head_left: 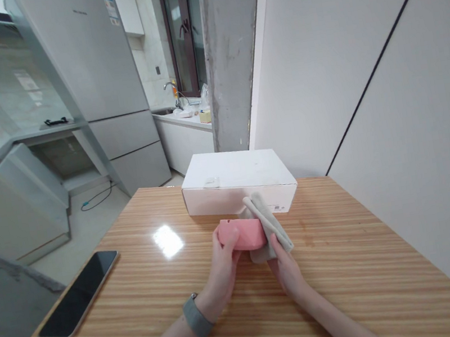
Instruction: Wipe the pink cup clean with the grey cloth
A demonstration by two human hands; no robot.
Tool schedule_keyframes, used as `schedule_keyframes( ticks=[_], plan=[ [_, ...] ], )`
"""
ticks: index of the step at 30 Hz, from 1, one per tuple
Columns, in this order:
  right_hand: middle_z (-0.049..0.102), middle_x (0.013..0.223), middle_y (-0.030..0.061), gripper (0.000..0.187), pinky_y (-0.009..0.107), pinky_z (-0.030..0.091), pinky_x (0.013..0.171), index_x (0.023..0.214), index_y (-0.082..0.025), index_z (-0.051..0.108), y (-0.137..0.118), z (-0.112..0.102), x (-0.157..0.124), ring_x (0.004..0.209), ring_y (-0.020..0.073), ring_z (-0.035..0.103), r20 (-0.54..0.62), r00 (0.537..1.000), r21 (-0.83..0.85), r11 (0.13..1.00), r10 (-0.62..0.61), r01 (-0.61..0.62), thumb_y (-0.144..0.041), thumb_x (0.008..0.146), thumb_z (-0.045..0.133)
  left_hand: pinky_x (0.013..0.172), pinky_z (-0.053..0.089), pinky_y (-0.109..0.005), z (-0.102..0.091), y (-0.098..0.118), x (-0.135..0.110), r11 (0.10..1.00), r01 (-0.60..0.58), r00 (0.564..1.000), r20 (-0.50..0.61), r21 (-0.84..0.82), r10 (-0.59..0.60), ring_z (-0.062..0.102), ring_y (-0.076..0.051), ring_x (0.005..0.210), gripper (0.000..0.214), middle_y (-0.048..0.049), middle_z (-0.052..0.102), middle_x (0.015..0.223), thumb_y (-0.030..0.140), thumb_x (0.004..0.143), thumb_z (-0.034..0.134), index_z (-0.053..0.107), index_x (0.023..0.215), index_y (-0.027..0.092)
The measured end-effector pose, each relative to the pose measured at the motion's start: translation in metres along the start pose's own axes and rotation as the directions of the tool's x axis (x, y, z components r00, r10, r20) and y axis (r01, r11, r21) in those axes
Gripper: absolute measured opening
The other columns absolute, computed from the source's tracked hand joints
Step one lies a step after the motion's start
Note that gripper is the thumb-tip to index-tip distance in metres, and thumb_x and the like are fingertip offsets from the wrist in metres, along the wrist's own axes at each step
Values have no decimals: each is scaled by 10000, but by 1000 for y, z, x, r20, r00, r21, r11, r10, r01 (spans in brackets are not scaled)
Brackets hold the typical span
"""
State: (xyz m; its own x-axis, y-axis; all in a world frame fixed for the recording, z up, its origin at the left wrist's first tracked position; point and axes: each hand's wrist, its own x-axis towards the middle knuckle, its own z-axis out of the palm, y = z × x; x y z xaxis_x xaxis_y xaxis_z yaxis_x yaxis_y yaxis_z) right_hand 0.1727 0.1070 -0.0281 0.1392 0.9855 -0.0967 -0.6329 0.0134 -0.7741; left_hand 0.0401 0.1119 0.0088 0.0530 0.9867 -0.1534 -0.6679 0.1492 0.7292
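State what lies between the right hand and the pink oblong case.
In the head view, a folded light-grey fabric cloth, held by the right hand, sits between that hand and the pink oblong case.

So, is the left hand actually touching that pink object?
Touching. The head view shows the left hand gripping the pink object at its left end, thumb pressed against the side facing the camera.
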Motion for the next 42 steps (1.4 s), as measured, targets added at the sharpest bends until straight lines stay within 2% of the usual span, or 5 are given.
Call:
schedule_keyframes(
  ticks=[12, 16, 25, 32, 42],
  plan=[
    [710, 1235, 38, 459, 402, 431, 1100, 1107, -244, 715, -30, 17, 2, 1314, 260, 525, 8, 996, 117, 989, 89, -89, -548, 763, 711, 964, 424, -346, -5, -1, 3, 994, 4, 986, 166, 105, -22, 578, -249, 1157, 550, -109, 626, 1292, 472, 816, 702, 563, 1273, 201],
    [693, 1265, 46, 488, 417, 426, 1101, 1126, -242, 708, -32, 19, -1, 1346, 267, 490, 47, 994, 103, 990, 96, -100, -559, 754, 718, 998, 416, -382, -10, -6, 7, 985, 151, 956, 244, 80, -166, 575, -297, 1186, 673, -140, 659, 1239, 593, 781, 676, 566, 1286, 163],
    [707, 1238, 13, 466, 416, 411, 1116, 1105, -280, 719, -24, 11, -3, 1347, 251, 490, 26, 998, 26, 998, 51, -51, -546, 724, 754, 1012, 444, -444, -8, -2, 8, 996, 78, 985, 153, 41, -84, 622, -268, 1116, 607, -123, 643, 1228, 364, 761, 762, 481, 1280, 219],
    [620, 1360, -33, 507, 402, 258, 1205, 1170, -302, 682, -8, -4, -5, 1413, 202, 398, 10, 1000, -94, 996, -5, 6, -493, 712, 787, 1014, 420, -331, -2, 1, 3, 948, -140, 986, -51, 287, 161, 563, -239, 1161, 790, -73, 603, 1220, 235, 597, 876, 458, 1267, 250],
    [722, 1210, 7, 429, 396, 450, 1097, 1087, -277, 729, -28, 6, 4, 1336, 250, 503, -82, 996, 73, 997, 32, -26, -516, 731, 757, 1027, 437, -381, -6, 2, 8, 992, 57, 992, 104, 113, -69, 556, -250, 1227, 565, -80, 577, 1365, 411, 822, 688, 503, 1338, 275]
  ],
)
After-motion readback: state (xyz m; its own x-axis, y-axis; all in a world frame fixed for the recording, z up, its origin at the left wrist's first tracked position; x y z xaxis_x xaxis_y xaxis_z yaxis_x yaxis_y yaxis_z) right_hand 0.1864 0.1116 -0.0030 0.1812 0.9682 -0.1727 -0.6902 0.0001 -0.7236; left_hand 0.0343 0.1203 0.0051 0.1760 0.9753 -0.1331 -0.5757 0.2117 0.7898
